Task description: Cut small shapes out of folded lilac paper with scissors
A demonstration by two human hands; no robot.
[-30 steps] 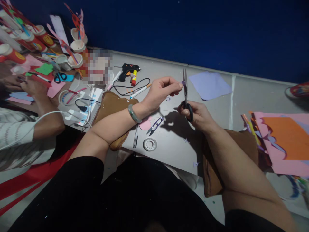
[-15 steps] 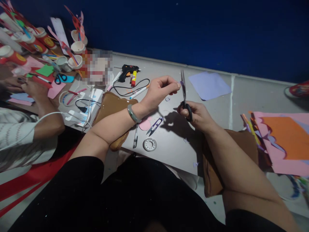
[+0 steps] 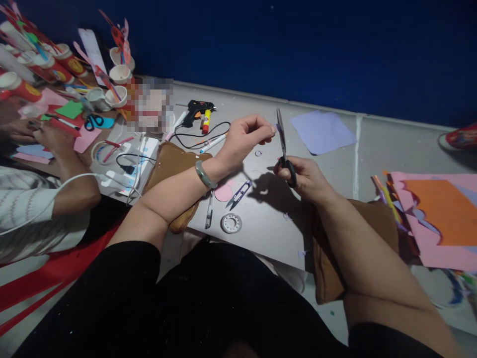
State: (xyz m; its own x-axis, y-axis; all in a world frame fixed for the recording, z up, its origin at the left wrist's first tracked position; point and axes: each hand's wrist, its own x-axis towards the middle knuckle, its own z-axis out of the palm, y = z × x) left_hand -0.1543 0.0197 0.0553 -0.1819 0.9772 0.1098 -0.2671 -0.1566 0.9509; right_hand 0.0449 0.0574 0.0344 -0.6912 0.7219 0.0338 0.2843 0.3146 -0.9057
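Observation:
My left hand (image 3: 249,138) pinches a tiny piece of purple paper (image 3: 278,128) at its fingertips, over the table. Black-handled scissors (image 3: 286,164) are gripped in my right hand (image 3: 304,176), their blades pointing up beside the purple piece. Whether the blades touch it I cannot tell. Beyond the scissors lies a sheet of lavender paper (image 3: 323,132). Below my hands are thread snips (image 3: 239,195), a pink paper circle (image 3: 223,191), a pen (image 3: 209,211) and a white roll (image 3: 231,223). A few small paper scraps (image 3: 286,217) lie on the tabletop.
A glue gun (image 3: 197,110), a glue stick (image 3: 206,121) and a marker (image 3: 213,143) lie behind my left hand. Brown cushions (image 3: 169,159) sit under both forearms. Pink and orange sheets (image 3: 434,211) are stacked at right. On the left, a co-worker's hand (image 3: 55,139) is near paper and cups (image 3: 120,74).
My left hand has shifted very slightly left with the purple piece. The scissor blades have tilted a little to the left and dropped slightly.

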